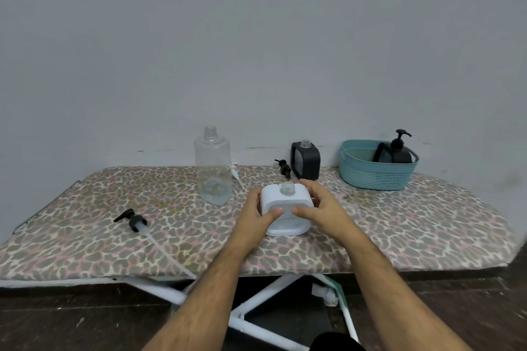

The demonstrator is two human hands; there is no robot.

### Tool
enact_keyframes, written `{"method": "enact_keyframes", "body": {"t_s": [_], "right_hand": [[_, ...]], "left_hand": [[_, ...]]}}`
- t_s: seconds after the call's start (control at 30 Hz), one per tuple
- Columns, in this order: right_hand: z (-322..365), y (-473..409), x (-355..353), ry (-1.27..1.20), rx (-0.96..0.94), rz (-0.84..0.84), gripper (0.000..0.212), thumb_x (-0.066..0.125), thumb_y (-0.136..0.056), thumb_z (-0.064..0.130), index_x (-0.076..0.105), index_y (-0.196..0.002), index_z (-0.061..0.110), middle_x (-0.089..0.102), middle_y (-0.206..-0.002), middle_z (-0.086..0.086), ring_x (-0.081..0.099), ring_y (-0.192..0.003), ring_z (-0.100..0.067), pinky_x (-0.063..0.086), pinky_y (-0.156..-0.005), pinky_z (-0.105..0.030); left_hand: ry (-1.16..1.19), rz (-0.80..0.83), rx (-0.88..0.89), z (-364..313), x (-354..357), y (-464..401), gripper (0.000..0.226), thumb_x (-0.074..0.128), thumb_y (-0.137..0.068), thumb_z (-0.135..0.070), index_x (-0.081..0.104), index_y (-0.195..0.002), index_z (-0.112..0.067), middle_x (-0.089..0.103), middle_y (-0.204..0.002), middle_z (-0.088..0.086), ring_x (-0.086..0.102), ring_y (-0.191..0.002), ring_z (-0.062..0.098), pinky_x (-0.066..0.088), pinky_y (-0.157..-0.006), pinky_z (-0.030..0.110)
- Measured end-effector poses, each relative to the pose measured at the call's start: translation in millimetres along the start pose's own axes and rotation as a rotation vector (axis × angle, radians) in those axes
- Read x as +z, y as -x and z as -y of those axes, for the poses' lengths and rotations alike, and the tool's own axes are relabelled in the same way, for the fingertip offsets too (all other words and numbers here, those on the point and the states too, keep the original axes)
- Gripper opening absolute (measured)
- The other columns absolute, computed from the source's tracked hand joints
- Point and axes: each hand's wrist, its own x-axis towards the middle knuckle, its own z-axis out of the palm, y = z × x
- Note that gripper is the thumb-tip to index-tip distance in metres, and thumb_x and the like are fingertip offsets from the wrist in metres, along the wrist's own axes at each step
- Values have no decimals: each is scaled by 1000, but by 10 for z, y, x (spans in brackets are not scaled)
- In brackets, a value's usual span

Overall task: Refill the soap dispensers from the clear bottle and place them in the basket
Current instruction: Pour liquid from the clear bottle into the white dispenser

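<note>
Clear glossy plastic bottle (213, 168); matt white dispenser (285, 209); ribbed plastic basket (376, 175); patterned cloth board cover (399, 225)

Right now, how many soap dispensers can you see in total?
3. A white dispenser is held between both hands at the board's front. An open black dispenser stands behind it. A black dispenser with pump sits in the teal basket.

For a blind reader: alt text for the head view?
Both hands, left hand and right hand, hold an uncapped white dispenser on a leopard-print board, with a clear bottle behind and a teal basket right.
</note>
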Motion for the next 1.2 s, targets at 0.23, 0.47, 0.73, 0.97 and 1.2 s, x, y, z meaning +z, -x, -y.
{"method": "enact_keyframes", "body": {"t_s": [0.23,0.47,0.73,0.97,1.2], "right_hand": [[-89,29,-265,50,7,-110,57,82,-77,17,60,-128,30,65,-119,5,64,-106,-17,57,-91,-41],[-152,90,-408,57,-10,-151,51,74,-85,9,55,-117,44,62,-111,18,62,-98,-3,53,-75,-19],[-120,129,-395,65,19,-139,71,73,-88,11,41,-149,22,54,-131,8,56,-103,4,50,-69,-10],[-56,148,-396,98,65,-116,74,71,-87,9,37,-152,23,53,-137,5,59,-107,-4,48,-79,-17],[272,207,-206,407,-72,-253,67,62,-84,10,41,-147,13,44,-143,-5,42,-126,-13,36,-105,-31]], "left_hand": [[-36,60,25,-28,289,-152,48,70,-90,-21,44,-128,-34,59,-122,-8,62,-105,8,55,-79,23],[-36,91,17,-5,482,-209,47,70,-90,-25,43,-126,-40,59,-122,-10,63,-107,10,57,-90,35],[-53,98,3,-3,480,-199,55,73,-87,-26,45,-133,-31,60,-125,-5,63,-110,13,56,-93,40],[-51,83,12,-39,467,-150,53,76,-84,-23,46,-127,-35,61,-122,-7,63,-108,11,56,-92,38],[-42,119,-47,-16,332,-85,74,77,-84,-20,38,-146,-26,56,-130,-6,57,-118,10,52,-97,29]]}}
